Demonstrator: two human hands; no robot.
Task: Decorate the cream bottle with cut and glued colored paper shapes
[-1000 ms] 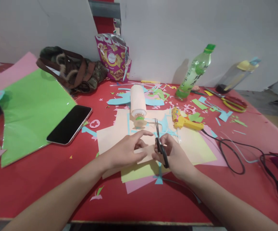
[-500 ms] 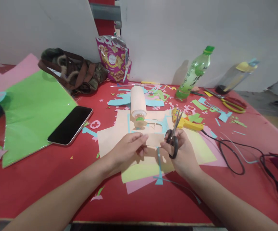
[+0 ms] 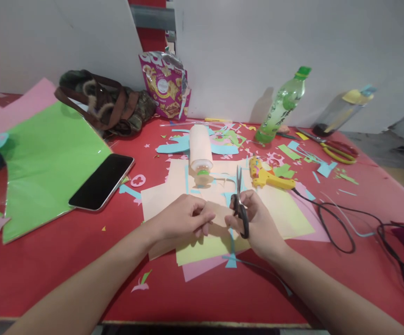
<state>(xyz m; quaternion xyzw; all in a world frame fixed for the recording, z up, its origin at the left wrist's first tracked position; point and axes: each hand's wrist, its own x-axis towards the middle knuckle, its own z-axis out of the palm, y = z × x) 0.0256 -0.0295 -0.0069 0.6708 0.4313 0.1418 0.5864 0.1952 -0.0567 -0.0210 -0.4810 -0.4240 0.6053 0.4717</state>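
Observation:
My left hand (image 3: 184,217) pinches a small peach paper piece (image 3: 219,215) just above the stack of peach, yellow and pink sheets (image 3: 286,214). Beside it, my right hand (image 3: 258,223) grips black-handled scissors (image 3: 239,204), blades together and pointing away from me. The paper piece reaches across to the scissors. Straight ahead lies a glue bottle (image 3: 199,151) on its side with a green cap toward me.
A black phone (image 3: 101,181) rests on a green sheet (image 3: 44,163) at left. A yellow glue gun (image 3: 268,176) with a black cord (image 3: 341,223), a green drink bottle (image 3: 282,107), red-and-yellow scissors (image 3: 334,149), a snack bag (image 3: 165,83), a camouflage bag (image 3: 107,102) and paper scraps lie on the red table (image 3: 65,251).
The scissors swung out to the right with blades apart, then came back upright and closed. My left hand went from stretched fingers on the sheet to a pinch on the peach piece.

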